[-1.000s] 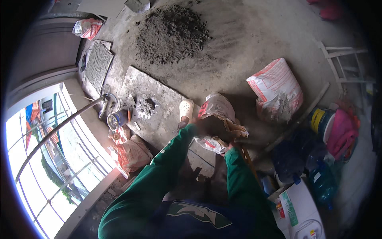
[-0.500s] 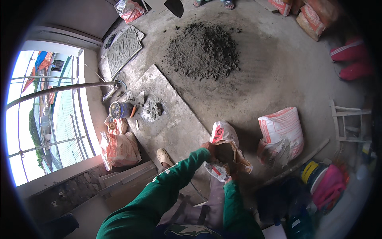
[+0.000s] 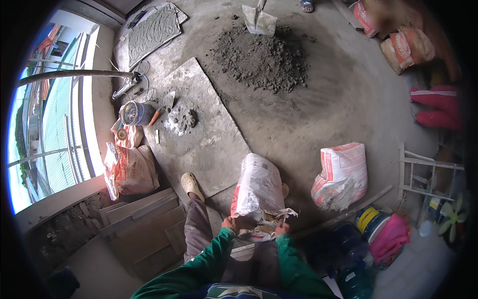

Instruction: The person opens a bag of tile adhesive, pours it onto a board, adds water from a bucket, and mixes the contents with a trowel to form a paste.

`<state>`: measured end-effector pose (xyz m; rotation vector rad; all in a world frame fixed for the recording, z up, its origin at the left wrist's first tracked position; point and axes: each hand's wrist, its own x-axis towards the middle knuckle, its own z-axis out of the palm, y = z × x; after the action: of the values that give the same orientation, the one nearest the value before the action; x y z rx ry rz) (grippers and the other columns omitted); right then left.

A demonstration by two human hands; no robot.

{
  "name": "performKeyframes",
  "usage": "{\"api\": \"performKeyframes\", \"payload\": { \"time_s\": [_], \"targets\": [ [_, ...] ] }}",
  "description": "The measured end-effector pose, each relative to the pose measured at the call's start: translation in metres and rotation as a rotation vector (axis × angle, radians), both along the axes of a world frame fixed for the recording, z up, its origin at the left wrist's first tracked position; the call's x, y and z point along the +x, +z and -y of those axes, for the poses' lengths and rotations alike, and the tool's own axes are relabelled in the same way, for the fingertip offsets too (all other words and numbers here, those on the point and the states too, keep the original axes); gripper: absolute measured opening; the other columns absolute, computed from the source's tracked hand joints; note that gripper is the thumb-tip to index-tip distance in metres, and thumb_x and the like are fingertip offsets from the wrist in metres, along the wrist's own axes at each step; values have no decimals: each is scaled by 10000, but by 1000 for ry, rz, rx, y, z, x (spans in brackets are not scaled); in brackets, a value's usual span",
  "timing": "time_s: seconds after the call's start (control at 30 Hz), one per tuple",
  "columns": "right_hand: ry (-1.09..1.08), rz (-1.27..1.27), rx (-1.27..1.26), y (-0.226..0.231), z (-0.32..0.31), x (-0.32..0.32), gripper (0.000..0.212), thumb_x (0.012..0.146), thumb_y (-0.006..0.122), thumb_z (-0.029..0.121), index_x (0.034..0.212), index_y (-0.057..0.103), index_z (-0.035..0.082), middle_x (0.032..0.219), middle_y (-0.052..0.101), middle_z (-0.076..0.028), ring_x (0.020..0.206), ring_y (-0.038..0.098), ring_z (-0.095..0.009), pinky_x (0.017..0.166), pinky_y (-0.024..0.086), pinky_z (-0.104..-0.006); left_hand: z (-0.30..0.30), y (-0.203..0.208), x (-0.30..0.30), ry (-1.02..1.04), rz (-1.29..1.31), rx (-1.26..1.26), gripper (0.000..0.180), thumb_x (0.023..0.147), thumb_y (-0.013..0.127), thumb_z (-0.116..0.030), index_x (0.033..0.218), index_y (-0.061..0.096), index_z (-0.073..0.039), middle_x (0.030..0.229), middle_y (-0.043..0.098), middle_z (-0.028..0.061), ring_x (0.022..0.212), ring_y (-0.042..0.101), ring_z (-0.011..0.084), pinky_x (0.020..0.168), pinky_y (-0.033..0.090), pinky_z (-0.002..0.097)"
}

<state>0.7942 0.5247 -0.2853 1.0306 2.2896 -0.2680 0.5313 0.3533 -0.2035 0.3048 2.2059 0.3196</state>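
Note:
A white and red paper cement bag (image 3: 259,192) stands on the floor right in front of me, its torn mouth facing me. My left hand (image 3: 230,224) grips the left side of the torn mouth. My right hand (image 3: 282,228) grips the right side. Both arms are in green sleeves. My left foot in a beige clog (image 3: 191,185) rests on a large grey tile slab (image 3: 204,124) just left of the bag.
A pile of grey mortar (image 3: 264,60) with a shovel blade (image 3: 259,20) in it lies farther off. A second open cement bag (image 3: 341,174) stands to the right. At left are a filled sack (image 3: 127,169), a bucket (image 3: 133,113) and stacked tiles (image 3: 144,229). Clutter sits at right.
My view has swung so the mortar pile sits farther ahead. The cement bag has come upright and closer to me, with both hands now on its torn mouth.

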Motion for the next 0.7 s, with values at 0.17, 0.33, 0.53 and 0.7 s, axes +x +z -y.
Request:
{"api": "performKeyframes", "payload": {
  "time_s": [0.17,0.33,0.53,0.7],
  "targets": [
    [10,-41,2,33,-28,-62,468,793,653,169,1220,574,-8,910,666,-194,868,631,-333,798,497,-414,-34,7,-65,343,84,97,374,913,564,-370,860,640,-8,840,648,269,852,645,463,702,494,517],
    [198,-77,-97,104,-74,-133,562,765,612,86,1301,505,-45,949,617,-230,912,604,-364,788,491,-465,-40,40,-95,379,55,121,366,913,573,-350,844,637,4,864,664,259,882,641,463,732,498,523],
    [-298,-100,-368,172,-90,-278,460,959,537,345,1048,650,-92,1014,658,-302,1002,604,-477,898,476,-526,21,91,-81,795,179,121,404,922,534,-357,899,677,21,853,658,286,879,651,459,769,499,501],
    [-75,-29,-407,159,-36,-402,490,963,517,379,906,697,-73,1029,659,-319,1015,622,-485,913,485,-538,81,57,-91,1005,210,130,427,902,508,-337,803,667,47,732,622,300,748,650,444,727,475,492]
  ]
}}
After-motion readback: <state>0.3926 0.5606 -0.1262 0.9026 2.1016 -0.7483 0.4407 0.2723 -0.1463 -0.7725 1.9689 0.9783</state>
